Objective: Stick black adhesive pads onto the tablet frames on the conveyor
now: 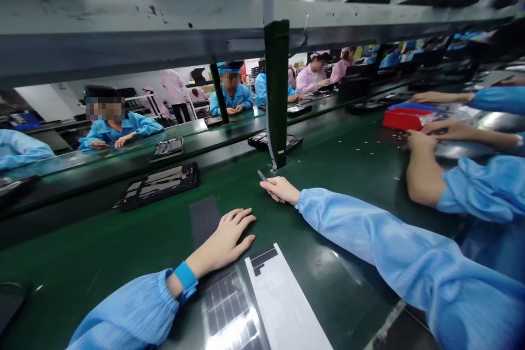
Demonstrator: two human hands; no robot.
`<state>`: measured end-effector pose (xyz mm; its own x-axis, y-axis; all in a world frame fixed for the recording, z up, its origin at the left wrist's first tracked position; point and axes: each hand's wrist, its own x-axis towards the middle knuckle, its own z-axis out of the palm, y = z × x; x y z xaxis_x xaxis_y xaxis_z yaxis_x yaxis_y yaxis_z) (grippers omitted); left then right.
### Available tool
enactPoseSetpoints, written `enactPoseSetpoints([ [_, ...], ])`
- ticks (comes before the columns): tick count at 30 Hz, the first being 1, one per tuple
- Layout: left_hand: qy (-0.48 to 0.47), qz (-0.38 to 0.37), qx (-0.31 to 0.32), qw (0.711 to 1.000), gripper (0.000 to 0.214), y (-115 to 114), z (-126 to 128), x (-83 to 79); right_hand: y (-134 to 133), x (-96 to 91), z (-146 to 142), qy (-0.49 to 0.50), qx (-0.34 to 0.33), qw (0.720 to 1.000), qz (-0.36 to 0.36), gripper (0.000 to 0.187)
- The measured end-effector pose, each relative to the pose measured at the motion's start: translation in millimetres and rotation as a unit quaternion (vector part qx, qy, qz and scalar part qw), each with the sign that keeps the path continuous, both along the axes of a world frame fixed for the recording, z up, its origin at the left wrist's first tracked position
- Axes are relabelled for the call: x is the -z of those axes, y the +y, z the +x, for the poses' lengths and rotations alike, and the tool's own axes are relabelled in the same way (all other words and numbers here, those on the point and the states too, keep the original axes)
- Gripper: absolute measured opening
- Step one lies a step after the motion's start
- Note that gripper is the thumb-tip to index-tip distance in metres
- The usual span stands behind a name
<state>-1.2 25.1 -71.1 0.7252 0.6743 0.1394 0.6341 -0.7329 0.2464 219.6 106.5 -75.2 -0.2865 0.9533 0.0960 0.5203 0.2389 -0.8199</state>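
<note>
My left hand (229, 238) lies palm down with its fingers spread, holding nothing. It is beside a dark rectangular sheet (204, 217) on the green bench. A blue band is around that wrist. My right hand (281, 190) is closed on a small grey flat tool (261, 175) whose tip points up and left; its exact kind is not clear. Between my arms lies a white backing sheet (287, 301) with black adhesive pieces left at its far end. Left of it is a glossy sheet (229, 306) with dark rectangles in rows.
An opened tablet-like device (159, 185) rests at the far edge of the bench, and another (283, 142) sits behind the green post (277, 93). To the right, co-workers' hands work near a red bin (407, 118). A shelf beam (135, 27) runs overhead.
</note>
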Motion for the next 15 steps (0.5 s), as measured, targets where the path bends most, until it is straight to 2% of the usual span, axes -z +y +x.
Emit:
enactPoseSetpoints([
  [5, 0.004, 0.0, 0.005, 1.0, 0.039, 1.3, -0.1, 0.5, -4.3, -2.7, -1.4, -0.09, -0.01, 0.99, 0.105, 0.035],
  [9, 0.004, 0.004, 0.004, 1.0, 0.04, 2.2, -0.4, 0.9, -11.9, -2.4, -5.4, -0.176, -0.018, 0.966, 0.191, 0.02],
  [15, 0.012, 0.002, 0.002, 1.0, 0.043, 1.9, -0.2, 2.1, -17.0, 0.9, -7.6, -0.276, -0.064, 0.934, 0.217, 0.016],
])
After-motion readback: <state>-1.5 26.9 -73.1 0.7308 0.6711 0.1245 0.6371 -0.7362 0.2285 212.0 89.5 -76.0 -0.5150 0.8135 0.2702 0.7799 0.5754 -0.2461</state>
